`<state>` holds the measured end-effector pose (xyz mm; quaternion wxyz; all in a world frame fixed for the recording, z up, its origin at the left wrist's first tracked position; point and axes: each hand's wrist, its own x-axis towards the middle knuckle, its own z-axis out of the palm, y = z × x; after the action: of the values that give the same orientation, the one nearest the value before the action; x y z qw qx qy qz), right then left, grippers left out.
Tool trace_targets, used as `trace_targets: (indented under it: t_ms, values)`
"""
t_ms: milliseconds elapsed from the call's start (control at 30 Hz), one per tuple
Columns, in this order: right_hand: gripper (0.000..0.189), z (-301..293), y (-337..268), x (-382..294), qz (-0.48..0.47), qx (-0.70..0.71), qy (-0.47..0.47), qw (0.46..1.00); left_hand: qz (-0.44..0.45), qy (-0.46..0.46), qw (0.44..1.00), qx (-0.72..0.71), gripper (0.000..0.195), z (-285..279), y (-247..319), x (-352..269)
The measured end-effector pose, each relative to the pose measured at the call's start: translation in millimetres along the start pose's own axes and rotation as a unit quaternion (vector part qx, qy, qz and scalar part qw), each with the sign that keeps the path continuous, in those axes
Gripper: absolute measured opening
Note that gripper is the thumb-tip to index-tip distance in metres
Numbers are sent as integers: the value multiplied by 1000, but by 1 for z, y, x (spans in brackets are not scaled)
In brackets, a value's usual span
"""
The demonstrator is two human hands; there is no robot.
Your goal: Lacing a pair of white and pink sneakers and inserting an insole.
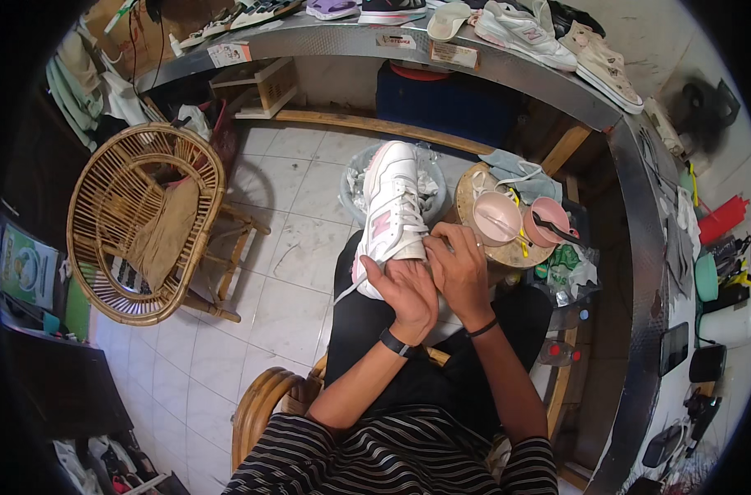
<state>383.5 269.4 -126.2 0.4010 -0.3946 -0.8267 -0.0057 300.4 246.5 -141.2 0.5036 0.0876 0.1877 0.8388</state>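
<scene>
A white sneaker [392, 210] with a pink letter on its side rests over my thigh, toe pointing away from me. White shoelaces [409, 207] run through its eyelets, and one loose end hangs down at the left. My left hand [407, 291] lies palm up at the collar, its fingers reaching into the opening behind the tongue [409, 249] and its thumb beside the loose lace. The fingers of my right hand [459, 263] are bent and pinched at the right edge of the tongue and collar. What exactly lies between those fingertips is hidden.
Beyond the sneaker stands a lined waste bin [437, 213]. A round wooden stool [468, 179] at right carries a pale pink bowl [496, 218], a darker pink bowl [547, 219] and brushes. A rattan chair [211, 185] stands left. A metal-edged counter [338, 46] holding shoes curves around.
</scene>
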Motion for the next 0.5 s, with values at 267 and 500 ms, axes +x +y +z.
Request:
trace_targets:
  t_ms: [267,500]
  values:
    - [15,-15,-35,6,-207,116,38,971,-127,-68,989,-39,118,-3,60,14]
    - [11,-49,-133,10,-390,286,-38,874,-47,-108,986,-115,121,25,92,62]
